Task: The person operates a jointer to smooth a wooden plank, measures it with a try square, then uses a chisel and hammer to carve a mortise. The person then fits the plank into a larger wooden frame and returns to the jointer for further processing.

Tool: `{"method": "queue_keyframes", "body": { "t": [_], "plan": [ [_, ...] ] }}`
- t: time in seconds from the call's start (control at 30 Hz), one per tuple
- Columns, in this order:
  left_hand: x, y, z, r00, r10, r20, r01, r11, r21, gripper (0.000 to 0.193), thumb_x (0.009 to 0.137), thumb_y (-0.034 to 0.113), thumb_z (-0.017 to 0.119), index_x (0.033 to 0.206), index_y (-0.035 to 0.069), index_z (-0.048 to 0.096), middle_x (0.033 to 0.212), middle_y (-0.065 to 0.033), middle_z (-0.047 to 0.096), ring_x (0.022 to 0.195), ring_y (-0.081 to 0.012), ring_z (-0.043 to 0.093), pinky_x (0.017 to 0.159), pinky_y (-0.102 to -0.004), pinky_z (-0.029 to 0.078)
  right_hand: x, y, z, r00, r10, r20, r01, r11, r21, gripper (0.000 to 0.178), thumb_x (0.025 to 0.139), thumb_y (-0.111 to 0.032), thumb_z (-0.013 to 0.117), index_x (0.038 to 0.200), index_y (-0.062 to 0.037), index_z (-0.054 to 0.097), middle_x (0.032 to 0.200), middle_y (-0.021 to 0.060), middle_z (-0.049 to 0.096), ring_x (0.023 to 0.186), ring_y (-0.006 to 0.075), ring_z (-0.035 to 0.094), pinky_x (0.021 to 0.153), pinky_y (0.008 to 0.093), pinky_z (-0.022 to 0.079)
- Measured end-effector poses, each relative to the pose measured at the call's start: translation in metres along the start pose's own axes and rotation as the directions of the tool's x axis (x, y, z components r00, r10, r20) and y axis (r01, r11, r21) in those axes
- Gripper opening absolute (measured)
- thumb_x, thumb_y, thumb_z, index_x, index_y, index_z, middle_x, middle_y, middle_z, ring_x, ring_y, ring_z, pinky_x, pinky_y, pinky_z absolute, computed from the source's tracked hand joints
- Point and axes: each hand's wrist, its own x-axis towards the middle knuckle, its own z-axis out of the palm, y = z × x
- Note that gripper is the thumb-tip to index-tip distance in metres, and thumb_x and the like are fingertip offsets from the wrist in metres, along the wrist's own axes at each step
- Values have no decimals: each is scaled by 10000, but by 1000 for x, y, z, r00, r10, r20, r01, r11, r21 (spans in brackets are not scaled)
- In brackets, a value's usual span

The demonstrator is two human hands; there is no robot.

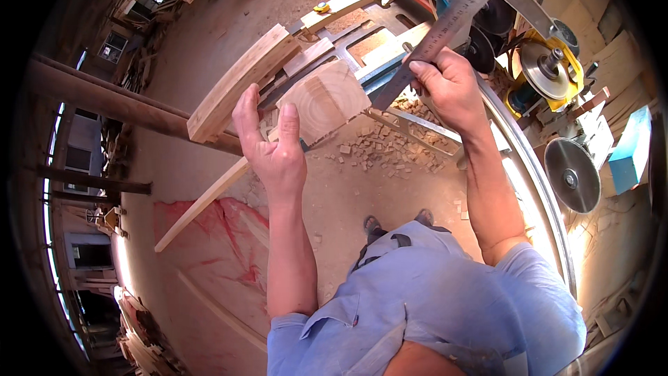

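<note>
A thick squared timber [330, 94] lies on a metal machine bed, its end grain with growth rings facing me. My left hand [275, 146] is at the left of this end, fingers stretched and thumb raised in front of the face. Whether its palm presses the wood cannot be told. My right hand [449, 94] grips a steel carpenter's square [456, 17] by the lower end of its marked blade. The square's corner points up and away to the right. The blade's lower tip is close to the timber's right edge.
Another wooden beam [240, 87] lies left of the timber. A yellow tape measure [321, 8] sits on a board farther back. At the right are round saw blades [572, 175] and a yellow-guarded blade [545, 69]. Wood offcuts [396, 146] litter the floor below, beside a red sheet [202, 230].
</note>
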Motion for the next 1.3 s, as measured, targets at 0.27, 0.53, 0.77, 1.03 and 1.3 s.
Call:
{"method": "queue_keyframes", "body": {
  "t": [0.27,0.53,0.77,1.03,1.3],
  "plan": [
    [-6,-41,41,975,-197,105,221,921,-320,426,1103,297,450,1364,-37,498,1253,-101,633,1100,-127,579,973,-262,460,31,7,47,853,-466,235,521,785,-335,212,795,80,572,980,-12,615,861,176,619,829,412,631,699,459,511],
    [-4,-43,42,983,-159,87,180,916,-358,406,1101,323,426,1192,-35,594,1164,-129,653,1104,-202,580,1015,-341,421,-37,5,-9,900,-233,368,295,948,-121,137,831,58,628,952,0,660,857,111,660,794,286,657,696,393,502],
    [-4,-41,44,973,-199,117,228,906,-357,405,1101,327,425,1168,-27,609,1112,-87,649,1030,-146,553,962,-302,421,5,34,-19,974,196,-111,-89,790,606,162,979,-116,574,955,45,586,805,131,684,630,153,665,534,255,529],
    [-8,-46,45,985,-150,85,171,905,-389,393,1104,317,417,1152,-12,626,1044,-57,636,984,-127,542,927,-278,422,10,30,27,954,268,-137,-120,757,642,160,960,-99,562,968,62,561,797,145,674,594,151,660,479,255,525],
    [-9,-45,46,982,-165,90,188,888,-419,380,1103,307,423,1143,-12,626,1087,-73,633,1027,-137,546,962,-292,422,6,43,45,927,364,-93,-202,691,695,139,881,-88,675,921,27,607,754,119,684,541,156,663,471,254,524]
  ]
}}
